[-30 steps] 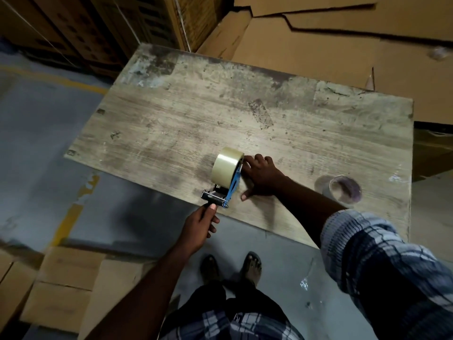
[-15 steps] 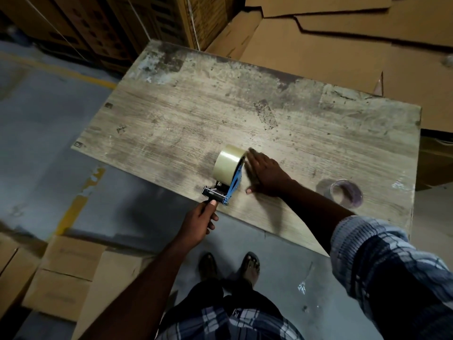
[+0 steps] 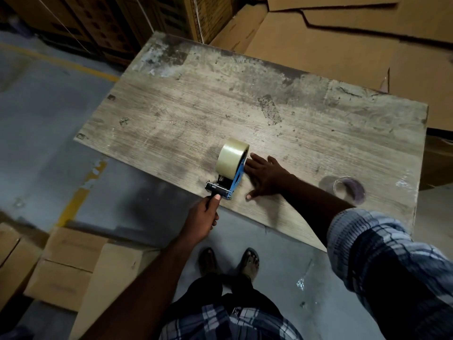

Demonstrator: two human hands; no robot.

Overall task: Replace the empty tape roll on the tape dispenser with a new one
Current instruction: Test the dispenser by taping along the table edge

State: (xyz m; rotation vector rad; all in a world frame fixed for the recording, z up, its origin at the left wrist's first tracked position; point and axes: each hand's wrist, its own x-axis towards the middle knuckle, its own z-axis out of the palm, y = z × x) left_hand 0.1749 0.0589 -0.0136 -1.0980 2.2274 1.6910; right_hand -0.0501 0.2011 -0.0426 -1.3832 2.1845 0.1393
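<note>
Gripping the handle end of the blue metal tape dispenser (image 3: pixel 236 178), your left hand (image 3: pixel 201 220) has its fingers curled round it, thumb tip up against the black front piece. The handle itself is hidden inside the grip. Dispenser stands on edge at the near edge of the worn wooden table (image 3: pixel 196 114). Full roll of pale tan packing tape (image 3: pixel 231 155) sits on it, upright. Your right hand (image 3: pixel 266 176) lies palm-down on the table just right of the blue side plate, fingers straight, holding nothing. Can't tell if the fingertips actually touch the plate. Hands are apart, dispenser between them. Thin empty tape ring (image 3: pixel 349 188) lies flat on the table, well to the right, beside your right forearm. Brown cardboard boxes (image 3: pixel 68 263) on the floor to your left, flattened cardboard sheets (image 3: pixel 331 45) behind the table.
</note>
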